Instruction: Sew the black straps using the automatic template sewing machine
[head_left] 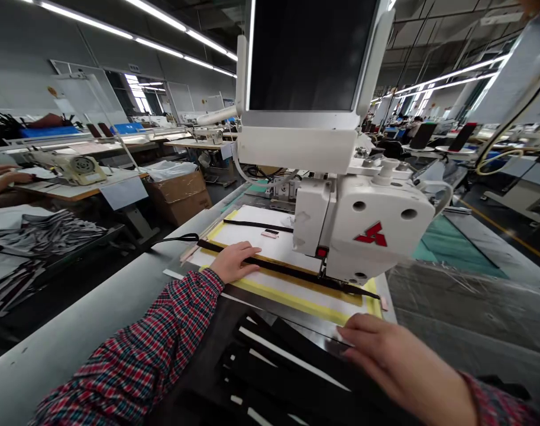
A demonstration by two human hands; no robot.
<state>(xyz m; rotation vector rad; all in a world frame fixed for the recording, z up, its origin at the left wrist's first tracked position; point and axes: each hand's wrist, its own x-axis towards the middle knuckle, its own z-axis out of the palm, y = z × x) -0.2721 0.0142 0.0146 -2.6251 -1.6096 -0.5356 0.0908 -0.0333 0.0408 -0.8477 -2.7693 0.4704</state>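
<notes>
My left hand (234,261) lies flat, fingers together, on a long black strap (291,272) stretched across a yellow-edged white template (296,299) under the white sewing machine head (367,231). My right hand (385,355) rests palm down with fingers stretched out on a stack of black strips (287,367) at the near edge, its fingertips close to the template's front border. Both sleeves are red plaid. A second black strap (256,224) lies further back on the template.
A dark screen (309,53) stands above the machine. To the left are a cardboard box (181,195), another sewing machine (70,167), piles of grey fabric pieces (48,231) and another person's hands (3,177). A green mat (451,248) lies to the right.
</notes>
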